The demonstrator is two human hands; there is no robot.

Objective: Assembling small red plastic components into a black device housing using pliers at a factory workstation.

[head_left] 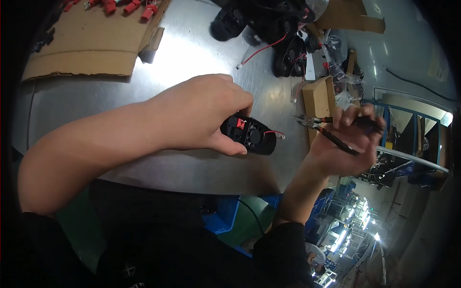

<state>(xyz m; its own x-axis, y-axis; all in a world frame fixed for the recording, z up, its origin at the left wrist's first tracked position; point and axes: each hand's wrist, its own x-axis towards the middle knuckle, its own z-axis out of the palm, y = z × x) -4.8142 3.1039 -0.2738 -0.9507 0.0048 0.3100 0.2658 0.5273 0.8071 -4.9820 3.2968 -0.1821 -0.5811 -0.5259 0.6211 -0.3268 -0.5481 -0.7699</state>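
Note:
My left hand [216, 110] grips a black plastic housing [261, 144] on the metal table, thumb on its near side and fingers over the far side. Inside the housing sit a small round fan [254, 137] and a red part [240, 124]. A short red wire with a white connector [281, 137] sticks out at its right end. To the right, my right hand [350, 139] is raised, palm up, with its fingers curled round dark-handled pliers [338, 140]. The pliers' metal jaws [307, 122] point left toward the housing, apart from it.
Several black housings [290, 55] with red wires lie at the back right. A small cardboard box [319, 97] and clear plastic bags [336, 45] are beside them. A cardboard sheet [91, 41] with red parts [149, 12] lies at the far left. A blue crate [223, 218] stands below the table edge.

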